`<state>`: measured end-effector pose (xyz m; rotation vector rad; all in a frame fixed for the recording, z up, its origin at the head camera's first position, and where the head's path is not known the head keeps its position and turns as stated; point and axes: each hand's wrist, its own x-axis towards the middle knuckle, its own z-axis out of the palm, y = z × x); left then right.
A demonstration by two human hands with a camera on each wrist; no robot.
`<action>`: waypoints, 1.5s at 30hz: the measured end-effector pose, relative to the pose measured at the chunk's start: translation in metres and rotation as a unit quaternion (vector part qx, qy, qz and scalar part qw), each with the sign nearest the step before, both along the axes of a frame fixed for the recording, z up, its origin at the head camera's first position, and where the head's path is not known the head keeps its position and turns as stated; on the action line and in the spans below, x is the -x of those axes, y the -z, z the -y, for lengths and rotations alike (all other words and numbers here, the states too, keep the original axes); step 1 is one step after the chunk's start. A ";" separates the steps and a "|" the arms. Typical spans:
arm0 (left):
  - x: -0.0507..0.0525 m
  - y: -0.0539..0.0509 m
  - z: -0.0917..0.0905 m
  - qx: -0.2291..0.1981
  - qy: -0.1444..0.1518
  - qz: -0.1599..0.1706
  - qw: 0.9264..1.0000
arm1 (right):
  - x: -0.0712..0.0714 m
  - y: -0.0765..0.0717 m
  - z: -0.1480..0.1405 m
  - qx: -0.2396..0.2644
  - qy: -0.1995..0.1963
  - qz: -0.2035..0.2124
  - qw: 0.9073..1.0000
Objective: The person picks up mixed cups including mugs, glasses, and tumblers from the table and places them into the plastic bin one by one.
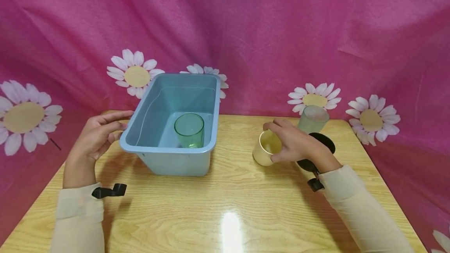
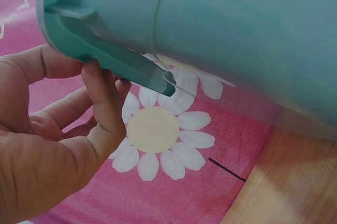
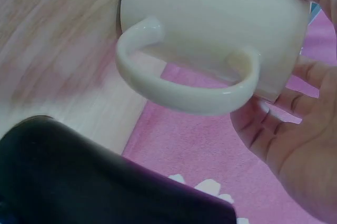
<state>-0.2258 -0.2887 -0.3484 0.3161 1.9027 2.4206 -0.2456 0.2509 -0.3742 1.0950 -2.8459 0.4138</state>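
Note:
A blue-grey plastic basin stands left of centre, with a green transparent glass inside it near its front end. My left hand holds the basin's left rim; in the left wrist view its fingertips meet the rim's underside. On the right, my right hand grips a cream mug around its top edge, fingers on the far side and thumb on the near side. The right wrist view shows the mug's handle free of the fingers. Whether the mug's base touches the table cannot be told.
Right of the mug is a black cup, partly hidden behind my right wrist. A clear frosted glass stands behind it. The wooden table ends at a pink flowered cloth at the back and sides.

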 end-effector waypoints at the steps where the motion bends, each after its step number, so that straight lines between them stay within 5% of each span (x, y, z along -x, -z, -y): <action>1: 0.000 0.000 0.000 0.002 0.000 0.002 1.000 | 0.000 -0.001 0.000 -0.001 0.000 0.000 1.000; 30: 0.003 -0.004 0.001 0.002 0.000 0.016 1.000 | 0.035 -0.106 0.048 0.010 -0.040 -0.060 0.997; 45: 0.002 -0.004 0.002 0.011 -0.003 0.015 1.000 | 0.045 -0.143 0.071 0.021 -0.039 -0.059 0.997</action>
